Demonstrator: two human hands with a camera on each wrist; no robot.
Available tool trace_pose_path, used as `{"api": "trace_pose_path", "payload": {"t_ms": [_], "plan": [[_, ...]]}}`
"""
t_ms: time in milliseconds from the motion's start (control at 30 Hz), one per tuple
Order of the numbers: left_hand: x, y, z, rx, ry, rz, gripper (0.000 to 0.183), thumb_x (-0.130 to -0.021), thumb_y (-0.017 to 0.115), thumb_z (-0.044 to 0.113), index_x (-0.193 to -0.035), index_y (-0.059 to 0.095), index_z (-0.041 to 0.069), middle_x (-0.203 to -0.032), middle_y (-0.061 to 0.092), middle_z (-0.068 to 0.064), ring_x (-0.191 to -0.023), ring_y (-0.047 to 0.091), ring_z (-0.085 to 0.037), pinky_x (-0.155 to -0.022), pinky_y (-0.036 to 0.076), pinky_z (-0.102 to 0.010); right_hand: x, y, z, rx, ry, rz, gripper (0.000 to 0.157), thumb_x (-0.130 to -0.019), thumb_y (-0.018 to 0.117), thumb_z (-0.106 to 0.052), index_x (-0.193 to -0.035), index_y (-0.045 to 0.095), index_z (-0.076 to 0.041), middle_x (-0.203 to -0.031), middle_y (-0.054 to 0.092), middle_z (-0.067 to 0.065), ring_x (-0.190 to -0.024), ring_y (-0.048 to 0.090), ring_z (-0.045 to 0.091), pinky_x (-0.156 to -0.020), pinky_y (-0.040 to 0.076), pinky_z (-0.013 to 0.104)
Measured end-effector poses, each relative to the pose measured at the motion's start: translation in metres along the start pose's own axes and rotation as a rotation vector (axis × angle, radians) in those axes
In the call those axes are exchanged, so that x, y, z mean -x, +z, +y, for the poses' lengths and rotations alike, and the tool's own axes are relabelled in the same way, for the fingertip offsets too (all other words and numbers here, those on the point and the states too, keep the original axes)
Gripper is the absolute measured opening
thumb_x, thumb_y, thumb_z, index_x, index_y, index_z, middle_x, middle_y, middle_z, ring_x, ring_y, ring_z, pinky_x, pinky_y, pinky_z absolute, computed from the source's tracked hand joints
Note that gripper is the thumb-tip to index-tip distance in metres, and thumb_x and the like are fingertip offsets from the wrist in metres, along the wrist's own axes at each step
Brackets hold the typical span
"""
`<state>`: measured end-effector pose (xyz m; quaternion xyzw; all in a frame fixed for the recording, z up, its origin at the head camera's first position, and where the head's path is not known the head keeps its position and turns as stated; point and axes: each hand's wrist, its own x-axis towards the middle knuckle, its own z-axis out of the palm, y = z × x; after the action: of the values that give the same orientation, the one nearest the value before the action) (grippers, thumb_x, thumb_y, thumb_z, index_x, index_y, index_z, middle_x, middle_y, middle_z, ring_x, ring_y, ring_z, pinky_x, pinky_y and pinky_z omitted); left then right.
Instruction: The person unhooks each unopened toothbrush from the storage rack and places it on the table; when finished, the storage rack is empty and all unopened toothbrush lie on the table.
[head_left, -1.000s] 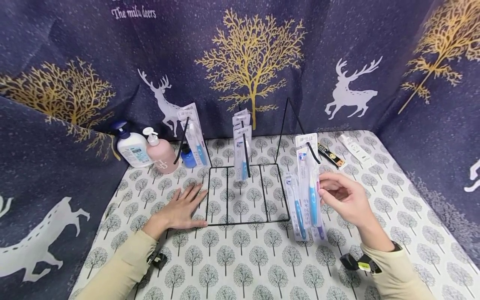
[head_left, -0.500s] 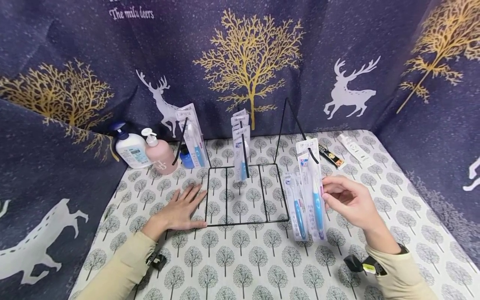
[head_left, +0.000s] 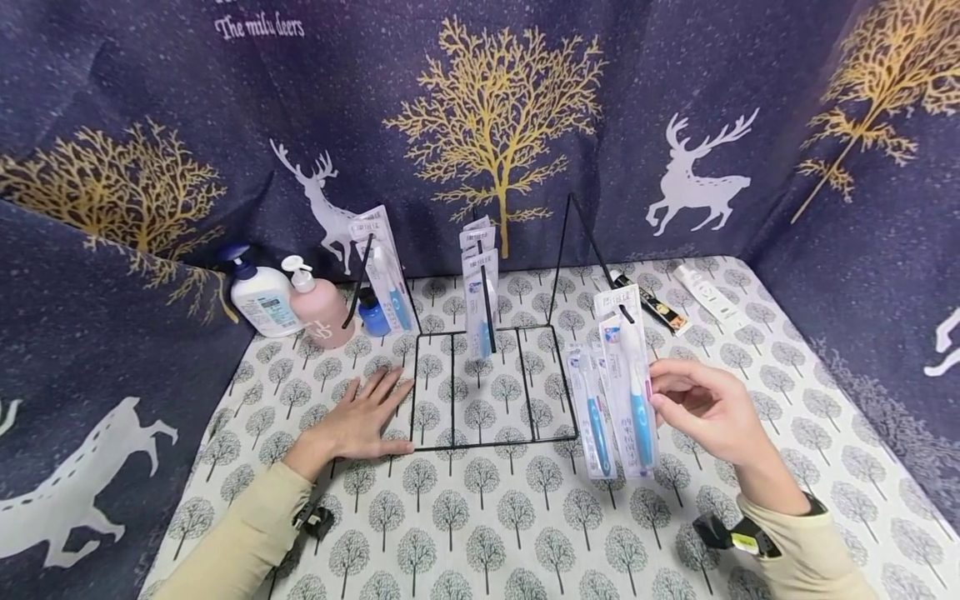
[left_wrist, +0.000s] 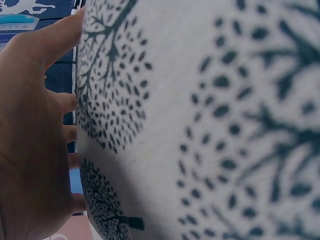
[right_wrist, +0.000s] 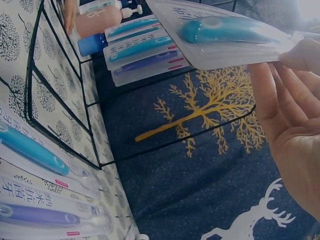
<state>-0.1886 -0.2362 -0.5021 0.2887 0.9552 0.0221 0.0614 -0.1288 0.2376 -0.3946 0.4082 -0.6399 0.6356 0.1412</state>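
A: So what're the hands doing?
B: Left hand [head_left: 362, 423] flat on the table [head_left: 517, 542], fingers spread, beside the wire rack [head_left: 453, 400]. Right hand [head_left: 705, 410] is pinching a toothbrush pack [head_left: 630, 387] by its edge, right hook [head_left: 627, 315] poking out in front of its top.
A: Further back?
B: More packs [head_left: 478, 292] hanging mid-rack, then the deer-print curtain [head_left: 630, 133].

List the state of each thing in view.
Clear plastic toothbrush pack: held, hook tip through top
Right hand: pinching that pack
Left hand: palm down
Loose toothbrush packs: lying flat
Black wire rack: standing
White plastic pump bottle: upright
Pink plastic pump bottle: upright
Small blue bottle: capped, upright
Black tube: lying
White tube: lying
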Motion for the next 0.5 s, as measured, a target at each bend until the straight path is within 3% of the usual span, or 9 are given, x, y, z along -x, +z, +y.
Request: {"api": "trace_pose_path", "payload": {"t_ms": [500], "plan": [[0.0, 0.001, -0.001, 0.017, -0.002, 0.014, 0.102, -0.071, 0.044, 0.078, -0.148, 0.013, 0.018, -0.154, 0.005, -0.01, -0.139, 0.01, -0.036, -0.109, 0.011, -0.061, 0.0, -0.001, -0.011, -0.042, -0.054, -0.033, 0.036, -0.066, 0.055, 0.029, -0.102, 0.051, 0.025, -0.09, 0.068, 0.016, -0.066, 0.064, 0.017, -0.05, 0.053, 0.025]]}}
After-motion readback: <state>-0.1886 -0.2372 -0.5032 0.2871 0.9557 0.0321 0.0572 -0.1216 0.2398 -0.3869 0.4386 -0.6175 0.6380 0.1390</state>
